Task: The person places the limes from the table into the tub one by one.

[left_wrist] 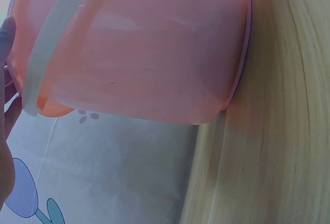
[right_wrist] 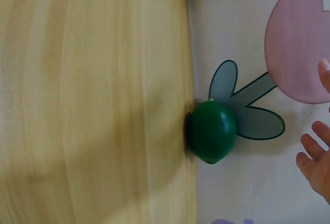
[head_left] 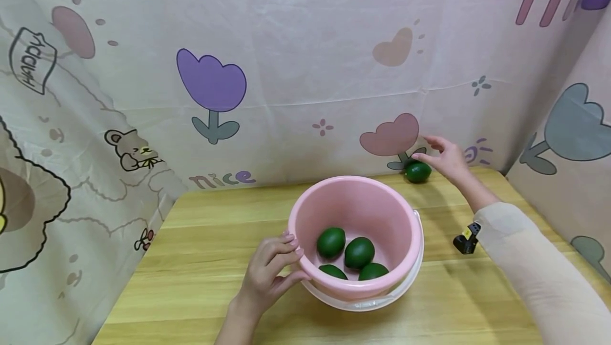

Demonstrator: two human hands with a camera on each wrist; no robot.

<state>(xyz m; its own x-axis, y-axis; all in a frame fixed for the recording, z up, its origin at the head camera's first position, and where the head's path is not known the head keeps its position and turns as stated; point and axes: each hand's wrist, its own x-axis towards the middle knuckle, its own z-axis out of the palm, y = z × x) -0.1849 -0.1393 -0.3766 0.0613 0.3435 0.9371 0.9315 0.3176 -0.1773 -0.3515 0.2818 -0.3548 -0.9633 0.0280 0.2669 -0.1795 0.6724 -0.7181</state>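
A pink bucket (head_left: 353,188) with a white handle (head_left: 367,302) stands on the wooden table, and inside it lie several green limes (head_left: 359,253). My left hand (head_left: 267,270) grips the bucket's left rim with fingers and thumb. In the left wrist view the bucket's side (left_wrist: 154,48) fills most of the picture, and only part of that hand shows at the left edge. One more lime (head_left: 418,172) rests at the table's back edge, by the curtain. My right hand (head_left: 446,162) is just above and right of this lime, fingers spread, apart from it in the right wrist view (right_wrist: 212,132).
A patterned curtain (head_left: 305,69) hangs behind the table and along both sides. The wooden tabletop (head_left: 205,260) stretches left of the bucket. A small black device (head_left: 467,239) is at the right sleeve's cuff.
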